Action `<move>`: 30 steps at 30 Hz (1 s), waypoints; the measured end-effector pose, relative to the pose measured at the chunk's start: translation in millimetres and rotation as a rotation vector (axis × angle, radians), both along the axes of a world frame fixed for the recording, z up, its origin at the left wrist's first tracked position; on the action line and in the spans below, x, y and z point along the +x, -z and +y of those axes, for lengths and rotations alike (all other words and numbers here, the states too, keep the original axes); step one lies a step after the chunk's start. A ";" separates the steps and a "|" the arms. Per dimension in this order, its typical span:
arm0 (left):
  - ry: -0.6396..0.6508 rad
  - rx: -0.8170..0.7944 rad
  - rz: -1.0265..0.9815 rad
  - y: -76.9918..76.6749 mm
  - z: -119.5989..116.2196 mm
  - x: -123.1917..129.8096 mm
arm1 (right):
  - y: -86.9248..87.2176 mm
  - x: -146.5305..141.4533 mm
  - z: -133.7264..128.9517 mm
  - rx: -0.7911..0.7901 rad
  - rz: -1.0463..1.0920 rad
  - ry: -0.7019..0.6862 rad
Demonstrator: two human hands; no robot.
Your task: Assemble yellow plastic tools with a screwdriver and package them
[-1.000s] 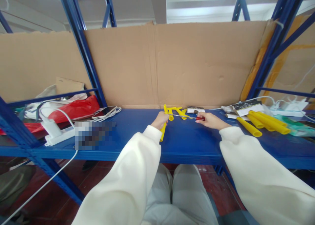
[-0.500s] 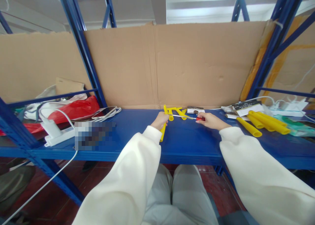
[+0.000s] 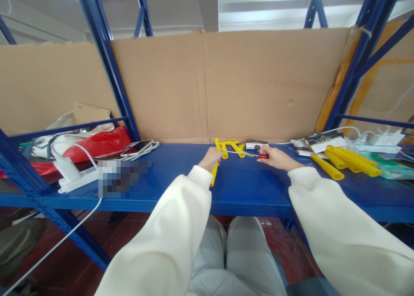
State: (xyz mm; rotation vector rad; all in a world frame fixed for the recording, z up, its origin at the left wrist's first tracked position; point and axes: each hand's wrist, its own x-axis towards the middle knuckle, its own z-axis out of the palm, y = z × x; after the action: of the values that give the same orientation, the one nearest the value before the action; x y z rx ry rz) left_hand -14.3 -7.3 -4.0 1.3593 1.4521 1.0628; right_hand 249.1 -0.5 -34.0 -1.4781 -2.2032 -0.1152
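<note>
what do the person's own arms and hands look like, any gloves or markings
The arms are in loose, off-white long sleeves, puffy through the forearm and gathered into snug cuffs at the wrists. The left hand and right hand are bare, without gloves. No markings show on the sleeves.

Yel. tube (image 3: 214, 174), tilted; red-hdl. screwdriver (image 3: 246, 153), approx. horiz., tip near tube.

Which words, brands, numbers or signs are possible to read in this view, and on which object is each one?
None can be read.
Black-and-white packaging card at right: printed marks, too small and blurred.
Small card by the cardboard: dark marks, too small.
Held yellow tube and red-handled screwdriver: no lettering can be made out.
Pixelated patch: any text there is hidden.
</note>
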 end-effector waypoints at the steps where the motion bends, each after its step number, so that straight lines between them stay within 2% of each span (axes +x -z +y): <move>1: 0.004 0.002 0.003 0.0 0.0 -0.1 | -0.1 -0.1 -0.1 0.001 -0.007 0.001; 16: -0.001 0.016 0.014 1.8 3.4 -0.8 | 0.1 -1.6 -1.2 -0.044 0.022 -0.003; 24: -0.023 0.050 -0.006 4.3 10.8 -1.8 | -2.3 19.1 3.2 -0.116 0.042 0.004; 30: 0.044 0.164 0.062 10.2 17.7 -4.4 | 4.1 28.1 9.9 -0.192 -0.058 0.074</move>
State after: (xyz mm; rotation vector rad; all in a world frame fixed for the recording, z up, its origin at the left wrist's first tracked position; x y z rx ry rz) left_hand -18.6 10.5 -14.2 1.5446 1.3979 1.1404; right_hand 277.2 9.4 -38.1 -1.6797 -2.2587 0.0312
